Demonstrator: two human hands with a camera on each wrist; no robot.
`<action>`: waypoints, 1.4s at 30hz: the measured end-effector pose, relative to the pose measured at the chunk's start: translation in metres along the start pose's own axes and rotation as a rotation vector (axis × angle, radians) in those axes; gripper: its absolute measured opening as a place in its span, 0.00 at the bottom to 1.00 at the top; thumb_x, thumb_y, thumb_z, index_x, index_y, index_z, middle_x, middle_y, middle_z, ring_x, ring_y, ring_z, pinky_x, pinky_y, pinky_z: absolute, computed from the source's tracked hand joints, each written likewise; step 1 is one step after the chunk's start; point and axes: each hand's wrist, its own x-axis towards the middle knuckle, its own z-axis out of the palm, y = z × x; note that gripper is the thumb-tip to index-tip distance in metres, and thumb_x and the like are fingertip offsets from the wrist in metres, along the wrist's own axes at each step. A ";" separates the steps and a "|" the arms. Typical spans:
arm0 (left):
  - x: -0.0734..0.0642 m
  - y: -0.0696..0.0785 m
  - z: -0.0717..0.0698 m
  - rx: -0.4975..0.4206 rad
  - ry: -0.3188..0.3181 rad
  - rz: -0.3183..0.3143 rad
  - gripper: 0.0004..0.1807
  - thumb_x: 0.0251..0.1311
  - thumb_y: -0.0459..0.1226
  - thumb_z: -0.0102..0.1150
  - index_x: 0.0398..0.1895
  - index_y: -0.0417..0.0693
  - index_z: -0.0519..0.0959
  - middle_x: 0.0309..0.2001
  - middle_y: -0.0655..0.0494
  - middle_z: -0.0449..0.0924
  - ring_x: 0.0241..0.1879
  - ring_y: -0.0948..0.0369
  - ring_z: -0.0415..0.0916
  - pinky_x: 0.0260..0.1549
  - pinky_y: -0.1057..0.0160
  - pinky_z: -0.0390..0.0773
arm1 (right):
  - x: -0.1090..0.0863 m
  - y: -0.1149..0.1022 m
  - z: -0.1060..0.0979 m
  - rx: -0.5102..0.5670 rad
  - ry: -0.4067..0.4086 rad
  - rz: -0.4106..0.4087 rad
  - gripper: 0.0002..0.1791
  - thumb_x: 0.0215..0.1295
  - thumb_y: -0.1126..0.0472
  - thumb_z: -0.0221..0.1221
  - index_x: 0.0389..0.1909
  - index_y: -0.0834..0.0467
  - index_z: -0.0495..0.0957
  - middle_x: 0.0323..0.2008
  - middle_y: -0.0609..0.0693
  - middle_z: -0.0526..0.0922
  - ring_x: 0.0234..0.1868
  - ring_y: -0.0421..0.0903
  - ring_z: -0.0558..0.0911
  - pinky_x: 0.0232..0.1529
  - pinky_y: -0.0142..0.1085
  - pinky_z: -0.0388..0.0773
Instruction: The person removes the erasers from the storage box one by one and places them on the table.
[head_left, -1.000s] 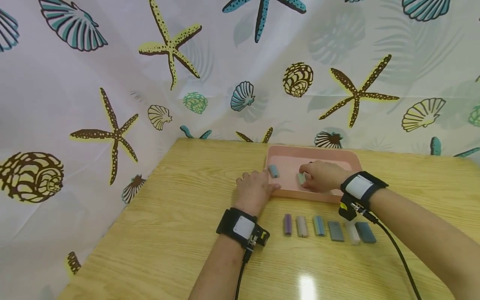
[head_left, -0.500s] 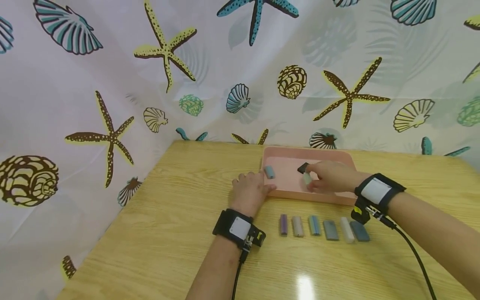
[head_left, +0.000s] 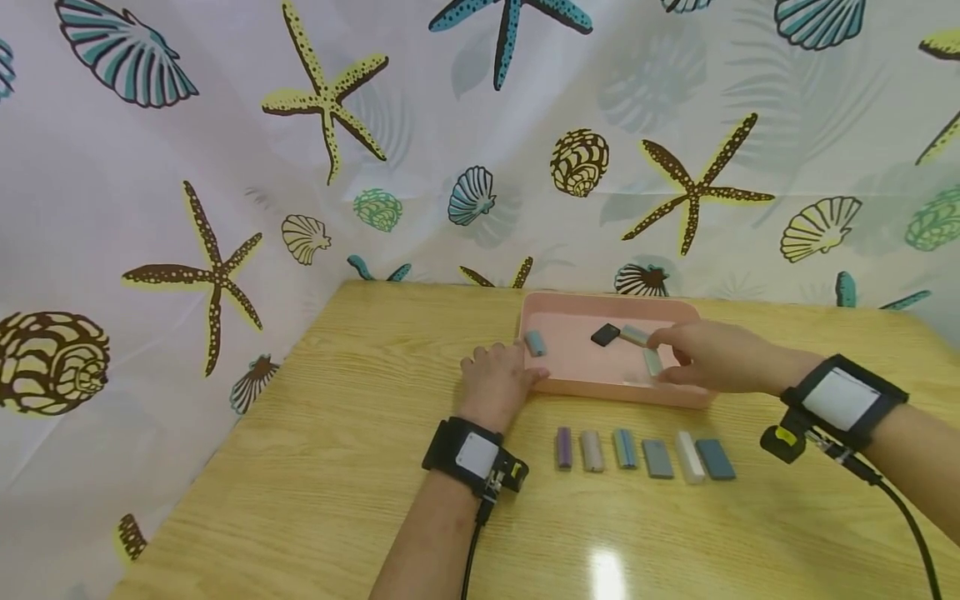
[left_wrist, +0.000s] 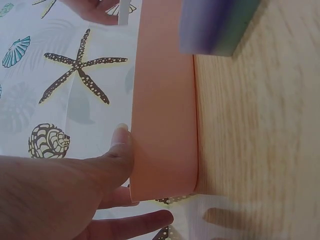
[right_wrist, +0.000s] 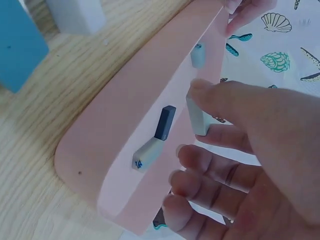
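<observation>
My right hand (head_left: 708, 357) pinches a pale green eraser (right_wrist: 198, 116) between thumb and forefinger, over the right part of the pink tray (head_left: 573, 389). The other fingers of that hand are loosely bent, as the right wrist view shows. A dark eraser (head_left: 605, 335) and a cream eraser (head_left: 634, 335) lie end to end on the tray floor, and a light blue eraser (head_left: 535, 342) is near the left wall. My left hand (head_left: 492, 382) holds the tray's front left corner, thumb over the rim and fingers outside.
In front of the tray, several erasers form a row on the wooden table (head_left: 360, 467): purple (head_left: 564, 447), beige (head_left: 592, 451), striped blue (head_left: 625, 448), grey-blue (head_left: 657, 459), white (head_left: 690, 457) and dark blue (head_left: 716, 459). A patterned cloth (head_left: 420, 108) hangs behind.
My right hand has moved right within the tray with the pale green eraser, uncovering the dark and cream erasers. The left hand stays on the corner. The head view has shifted slightly.
</observation>
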 end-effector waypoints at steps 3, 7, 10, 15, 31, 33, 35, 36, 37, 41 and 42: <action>0.000 0.000 0.000 0.002 0.008 0.002 0.29 0.53 0.61 0.52 0.48 0.51 0.76 0.34 0.50 0.80 0.35 0.52 0.73 0.35 0.50 0.73 | -0.011 -0.002 -0.003 -0.035 -0.001 -0.012 0.21 0.53 0.56 0.65 0.47 0.58 0.74 0.20 0.42 0.68 0.20 0.37 0.65 0.21 0.33 0.64; 0.000 0.001 0.000 0.012 0.015 0.005 0.28 0.53 0.61 0.52 0.46 0.51 0.76 0.34 0.50 0.80 0.34 0.52 0.73 0.35 0.50 0.74 | -0.027 -0.003 -0.006 -0.033 -0.015 -0.003 0.21 0.52 0.55 0.66 0.46 0.55 0.74 0.23 0.41 0.68 0.22 0.37 0.66 0.23 0.33 0.65; 0.000 0.001 0.000 0.014 0.018 0.006 0.28 0.53 0.61 0.52 0.45 0.51 0.76 0.33 0.50 0.80 0.34 0.52 0.73 0.35 0.50 0.74 | -0.038 -0.004 -0.008 -0.034 -0.018 -0.005 0.20 0.53 0.53 0.65 0.46 0.53 0.73 0.23 0.40 0.68 0.22 0.36 0.66 0.23 0.32 0.65; 0.001 0.001 0.000 0.013 0.016 0.006 0.28 0.53 0.61 0.51 0.46 0.51 0.76 0.33 0.50 0.79 0.34 0.52 0.73 0.35 0.50 0.73 | -0.056 -0.003 -0.009 -0.026 -0.034 -0.016 0.20 0.52 0.52 0.66 0.45 0.50 0.72 0.24 0.39 0.68 0.21 0.34 0.65 0.22 0.30 0.65; 0.000 -0.002 0.002 -0.016 -0.008 -0.016 0.28 0.53 0.60 0.52 0.49 0.52 0.75 0.33 0.51 0.78 0.35 0.51 0.72 0.36 0.50 0.72 | -0.080 0.014 0.012 0.165 -0.361 0.092 0.21 0.51 0.46 0.65 0.44 0.47 0.71 0.22 0.41 0.69 0.23 0.37 0.67 0.24 0.32 0.65; 0.000 -0.002 0.002 -0.015 -0.010 -0.016 0.28 0.53 0.61 0.51 0.50 0.52 0.75 0.33 0.50 0.78 0.35 0.52 0.72 0.36 0.50 0.72 | -0.081 0.015 0.016 0.167 -0.373 0.114 0.21 0.50 0.46 0.65 0.44 0.46 0.71 0.22 0.41 0.69 0.23 0.37 0.67 0.24 0.33 0.65; 0.000 -0.001 0.001 -0.018 -0.011 -0.015 0.29 0.53 0.61 0.51 0.50 0.52 0.74 0.34 0.50 0.78 0.35 0.52 0.72 0.36 0.50 0.72 | -0.082 0.017 0.019 0.158 -0.366 0.124 0.21 0.49 0.47 0.66 0.43 0.47 0.72 0.21 0.42 0.68 0.22 0.37 0.66 0.23 0.33 0.63; 0.000 -0.001 0.001 -0.017 -0.010 -0.013 0.29 0.53 0.61 0.51 0.50 0.52 0.74 0.34 0.50 0.79 0.35 0.51 0.72 0.36 0.49 0.72 | -0.082 0.017 0.020 0.148 -0.358 0.125 0.21 0.49 0.47 0.66 0.43 0.47 0.72 0.21 0.42 0.68 0.22 0.37 0.66 0.23 0.33 0.63; 0.000 -0.001 0.001 -0.017 -0.009 -0.011 0.29 0.54 0.61 0.51 0.50 0.52 0.74 0.34 0.50 0.79 0.35 0.51 0.72 0.37 0.49 0.72 | -0.083 0.018 0.021 0.138 -0.350 0.127 0.22 0.48 0.47 0.67 0.43 0.47 0.73 0.21 0.42 0.67 0.21 0.37 0.65 0.22 0.33 0.62; 0.000 0.000 0.001 -0.016 -0.002 0.000 0.29 0.54 0.60 0.51 0.51 0.52 0.74 0.34 0.50 0.79 0.35 0.51 0.72 0.37 0.49 0.73 | -0.083 0.018 0.025 0.083 -0.317 0.127 0.21 0.46 0.48 0.68 0.40 0.48 0.74 0.21 0.42 0.67 0.21 0.37 0.64 0.21 0.33 0.61; 0.000 0.000 0.000 -0.012 0.001 0.003 0.29 0.54 0.60 0.51 0.51 0.52 0.74 0.34 0.50 0.79 0.35 0.51 0.72 0.36 0.49 0.73 | -0.083 0.018 0.026 0.071 -0.312 0.130 0.21 0.45 0.48 0.69 0.40 0.48 0.74 0.22 0.42 0.67 0.21 0.37 0.64 0.21 0.33 0.62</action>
